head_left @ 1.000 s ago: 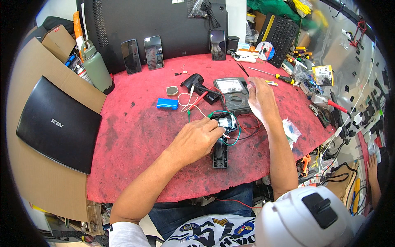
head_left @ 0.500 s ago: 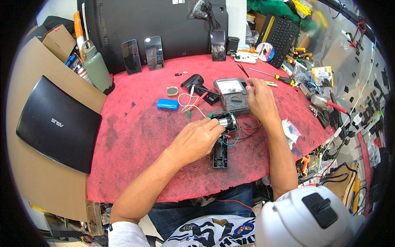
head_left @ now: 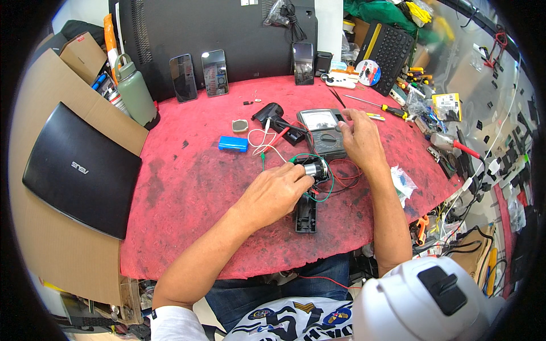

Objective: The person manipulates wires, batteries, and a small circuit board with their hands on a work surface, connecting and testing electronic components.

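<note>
An opened black handheld tool housing [head_left: 306, 217] lies before me, a silver cylindrical motor [head_left: 316, 169] exposed at its upper end. My left hand [head_left: 277, 190] is closed in a pinch at the motor's left side; what lies between the fingertips is hidden. White and green clip leads [head_left: 261, 135] run close to these fingers. Just beyond is a grey analog multimeter [head_left: 328, 136] with a dial and needle window. My right hand [head_left: 362, 139] grips its right edge, fingers curled and thumb near the front face. Red and black test wires [head_left: 345, 173] loop between the meter and the motor.
A blue battery pack [head_left: 233, 144], a small metal piece [head_left: 240, 125] and a black gun-shaped housing part [head_left: 272, 117] lie on the red mat [head_left: 187, 216]. Tweezers [head_left: 336, 96] and a screwdriver [head_left: 392, 110] are at the far right. A black laptop lid [head_left: 82, 170] leans left.
</note>
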Available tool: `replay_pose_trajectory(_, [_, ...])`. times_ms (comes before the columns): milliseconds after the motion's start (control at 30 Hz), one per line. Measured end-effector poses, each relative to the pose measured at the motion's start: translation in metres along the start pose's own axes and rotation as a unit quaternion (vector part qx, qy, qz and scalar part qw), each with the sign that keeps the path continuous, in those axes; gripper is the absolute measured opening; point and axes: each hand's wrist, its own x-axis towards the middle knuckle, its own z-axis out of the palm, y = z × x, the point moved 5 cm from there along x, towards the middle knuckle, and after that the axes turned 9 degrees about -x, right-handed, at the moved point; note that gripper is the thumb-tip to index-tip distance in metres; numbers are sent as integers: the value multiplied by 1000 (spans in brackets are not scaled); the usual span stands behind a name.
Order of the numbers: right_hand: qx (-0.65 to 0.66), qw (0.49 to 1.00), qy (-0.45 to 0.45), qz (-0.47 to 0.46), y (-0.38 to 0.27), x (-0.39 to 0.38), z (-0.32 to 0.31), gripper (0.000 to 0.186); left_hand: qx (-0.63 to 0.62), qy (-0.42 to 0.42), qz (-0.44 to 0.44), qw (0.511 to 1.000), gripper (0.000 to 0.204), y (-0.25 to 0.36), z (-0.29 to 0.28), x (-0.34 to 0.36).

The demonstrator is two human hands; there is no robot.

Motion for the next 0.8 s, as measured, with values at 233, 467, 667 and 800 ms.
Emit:
replay_pose_trajectory(233, [21, 999, -37, 29, -7, 0, -4, 30, 2, -2, 1, 1000, 19, -1, -1, 0])
replay_pose_trajectory(467, [26, 999, -35, 30, -6, 0, -4, 32, 5, 4, 5, 1000, 19, -2, 0, 0])
replay_pose_trajectory(667, [33, 999, -26, 19, -5, 0, -2, 33, 3, 11, 8, 1000, 17, -1, -1, 0])
replay_pose_trajectory(800, [-4, 1000, -18, 7, -2, 0, -1, 35, 4, 15, 21, 1000, 16, -1, -1, 2])
